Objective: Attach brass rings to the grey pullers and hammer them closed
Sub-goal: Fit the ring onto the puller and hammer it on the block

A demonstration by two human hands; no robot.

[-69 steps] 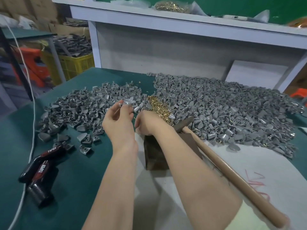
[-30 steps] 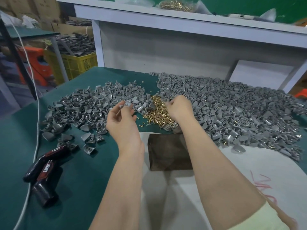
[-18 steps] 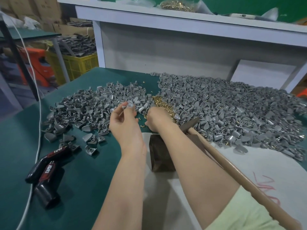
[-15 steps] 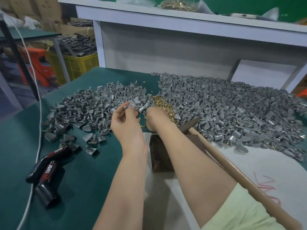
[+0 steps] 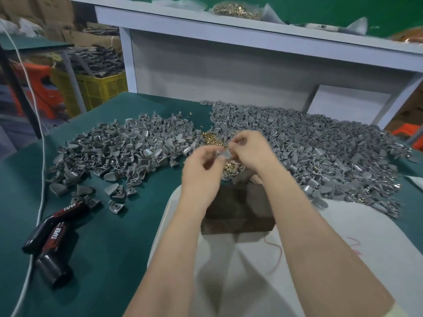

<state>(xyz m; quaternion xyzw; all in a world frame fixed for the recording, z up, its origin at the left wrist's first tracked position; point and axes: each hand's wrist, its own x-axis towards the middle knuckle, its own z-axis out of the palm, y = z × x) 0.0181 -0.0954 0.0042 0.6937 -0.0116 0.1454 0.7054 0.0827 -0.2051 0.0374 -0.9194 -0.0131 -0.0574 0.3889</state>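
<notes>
My left hand (image 5: pixel 202 165) pinched a grey puller (image 5: pixel 225 154) steady above the brass rings (image 5: pixel 210 138) so my right hand (image 5: pixel 254 149), pinching it too, could thread one.

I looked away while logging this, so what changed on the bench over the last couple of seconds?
The right hand left the heap of small brass rings and lifted across to meet the left hand; both now pinch the small grey puller that the left already held. The grey puller piles, dark brown block and black-and-red tool stayed put.
</notes>
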